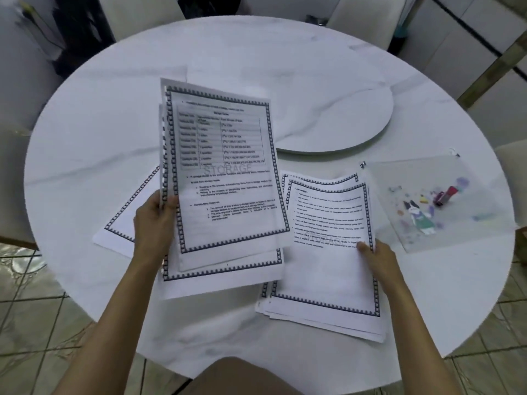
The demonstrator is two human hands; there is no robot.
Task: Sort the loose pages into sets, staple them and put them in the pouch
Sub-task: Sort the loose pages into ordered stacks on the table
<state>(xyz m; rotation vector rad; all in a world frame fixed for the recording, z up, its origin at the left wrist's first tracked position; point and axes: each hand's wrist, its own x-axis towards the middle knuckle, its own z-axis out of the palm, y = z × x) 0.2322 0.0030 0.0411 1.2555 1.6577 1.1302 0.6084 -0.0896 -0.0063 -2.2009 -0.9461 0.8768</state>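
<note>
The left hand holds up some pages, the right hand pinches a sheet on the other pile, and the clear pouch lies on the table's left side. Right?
No. The head view shows the clear pouch on the right side of the table, past the right hand. The left hand holds up pages, and the right pinches a sheet on the other pile.

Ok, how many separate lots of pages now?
3: a sheaf in the left hand, a stack at the right hand, a sheet flat left of the sheaf. Others may be hidden beneath.
</note>
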